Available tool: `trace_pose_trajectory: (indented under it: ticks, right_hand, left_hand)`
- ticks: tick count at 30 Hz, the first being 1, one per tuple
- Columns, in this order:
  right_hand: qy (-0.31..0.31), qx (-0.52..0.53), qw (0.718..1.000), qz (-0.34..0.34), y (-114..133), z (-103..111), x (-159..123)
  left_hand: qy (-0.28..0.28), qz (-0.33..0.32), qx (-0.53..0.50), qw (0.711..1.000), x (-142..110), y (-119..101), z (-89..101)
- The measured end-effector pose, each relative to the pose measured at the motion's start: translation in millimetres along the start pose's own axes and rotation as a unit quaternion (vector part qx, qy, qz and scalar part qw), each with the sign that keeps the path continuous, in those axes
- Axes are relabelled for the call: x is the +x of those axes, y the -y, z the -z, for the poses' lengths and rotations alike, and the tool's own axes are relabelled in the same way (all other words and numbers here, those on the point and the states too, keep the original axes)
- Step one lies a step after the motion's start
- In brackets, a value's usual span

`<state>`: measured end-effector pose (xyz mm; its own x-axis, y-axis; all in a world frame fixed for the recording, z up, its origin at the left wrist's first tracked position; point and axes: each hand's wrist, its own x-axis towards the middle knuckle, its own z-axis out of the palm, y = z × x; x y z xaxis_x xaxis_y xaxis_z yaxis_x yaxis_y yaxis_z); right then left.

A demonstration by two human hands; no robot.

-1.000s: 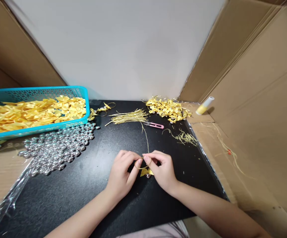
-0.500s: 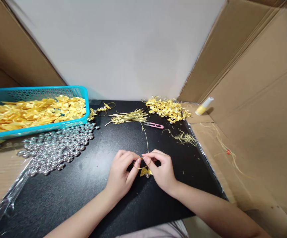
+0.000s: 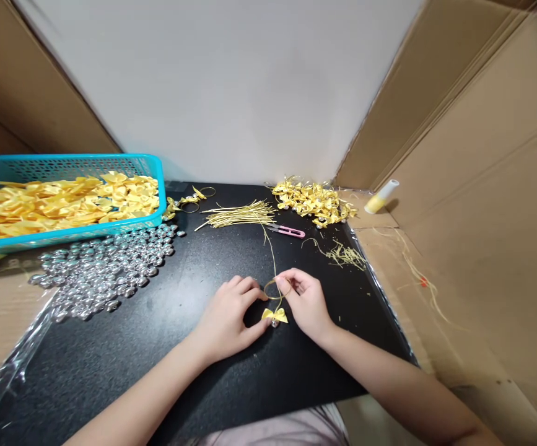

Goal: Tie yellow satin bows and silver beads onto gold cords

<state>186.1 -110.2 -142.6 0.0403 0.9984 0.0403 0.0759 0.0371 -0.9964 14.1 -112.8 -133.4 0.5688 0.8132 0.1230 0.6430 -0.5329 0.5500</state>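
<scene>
Thumb and fingertips of my right hand (image 3: pixel 309 305) are pinched on a gold elastic cord (image 3: pixel 272 298) bent into a loop, with a long end running up the table. Below the loop a yellow ribbon bow (image 3: pixel 281 315) with a small silver bell (image 3: pixel 275 323) hangs on the cord, close to the black tabletop. My left hand (image 3: pixel 233 317) lies palm down beside it, thumb and forefinger spread. Its thumb tip meets the bow's left wing, and its forefinger is at the loop's left side.
A blue basket (image 3: pixel 110 230) of yellow bows stands at left, with silver bells (image 3: pixel 110 266) heaped before it. Further back lie cut gold cords (image 3: pixel 240 214), pink thread snips (image 3: pixel 291 231), finished bow pieces (image 3: pixel 314 201) and cord scraps (image 3: pixel 347 254). Cardboard walls (image 3: pixel 482 155) flank the table.
My left hand has let go of the cord, and its thumb has moved down to the bow. My right hand keeps its pinch, and the loop and bow now show more fully.
</scene>
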Motion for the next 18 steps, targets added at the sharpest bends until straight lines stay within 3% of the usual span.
trace_pose_trajectory:
  ticks: [3,6,11,14,18]
  right_hand:
    - [-0.010,0.007,1.000,-0.011,-1.1,2.0,3.1]
    - [-0.012,-0.003,1.000,-0.016,-3.4,2.7,4.1]
    - [-0.005,-0.061,0.998,0.012,-4.5,4.2,3.3]
    - [-0.021,-0.084,0.995,0.058,-0.1,5.8,-0.7]
    - [-0.047,-0.080,0.984,0.153,7.9,4.5,-10.7]
  left_hand:
    - [0.042,-0.022,0.041,0.998,0.9,0.1,-1.2]
    - [0.042,-0.020,0.036,0.998,1.3,0.6,-4.2]
    - [0.008,0.071,-0.127,0.989,1.6,4.1,-5.3]
    - [-0.019,0.172,-0.285,0.943,3.7,5.0,-4.3]
    - [-0.103,0.264,-0.450,0.847,8.6,2.5,-5.1]
